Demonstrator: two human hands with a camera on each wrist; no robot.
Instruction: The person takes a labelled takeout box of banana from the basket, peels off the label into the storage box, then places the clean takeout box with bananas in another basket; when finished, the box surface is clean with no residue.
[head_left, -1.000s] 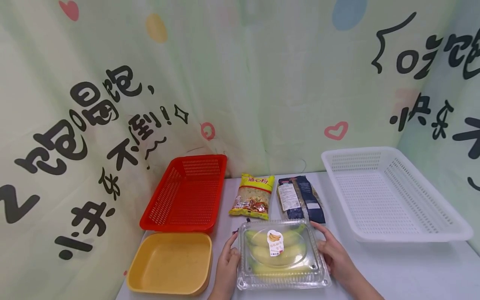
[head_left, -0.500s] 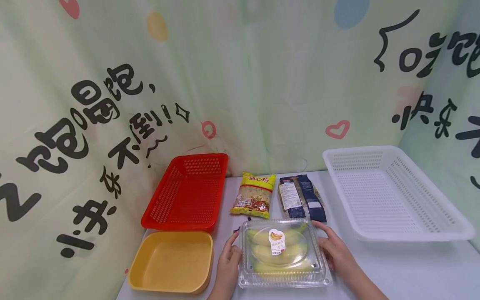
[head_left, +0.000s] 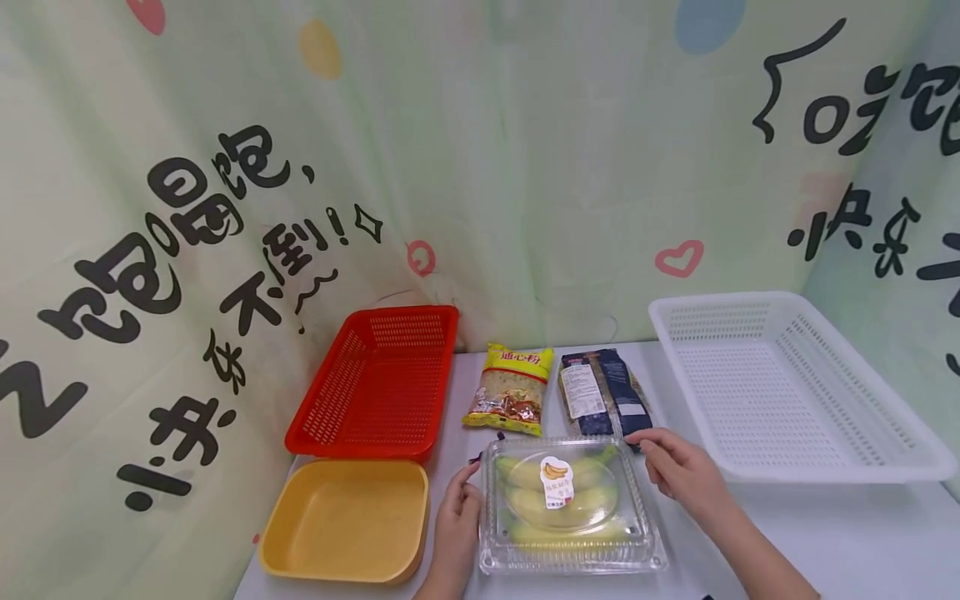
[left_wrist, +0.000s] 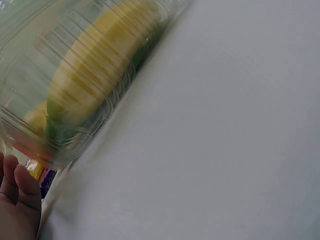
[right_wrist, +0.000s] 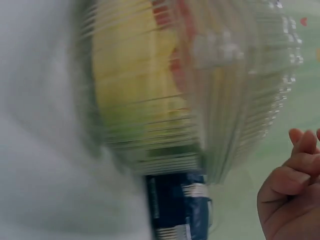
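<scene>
Pale-green curtain (head_left: 555, 167) backs the tabletop (head_left: 840, 542). Left to right: one red basket (head_left: 382, 400), far; one yellow tub (head_left: 345, 521), near; the left hand (head_left: 457, 517), upright, fingers relaxed beside one clear box of bananas (head_left: 573, 563), near centre; two packets (head_left: 512, 387), far; the right hand (head_left: 678, 467), loosely bent, forefinger extended at the box's far right corner, contact unclear; one white basket (head_left: 780, 400).

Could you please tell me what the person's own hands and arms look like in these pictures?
The left hand and right hand are both bare: no gloves, and no rings or markings can be made out. The right forearm is bare too, with no clear sleeve, bracelet or cable on the part in view.
</scene>
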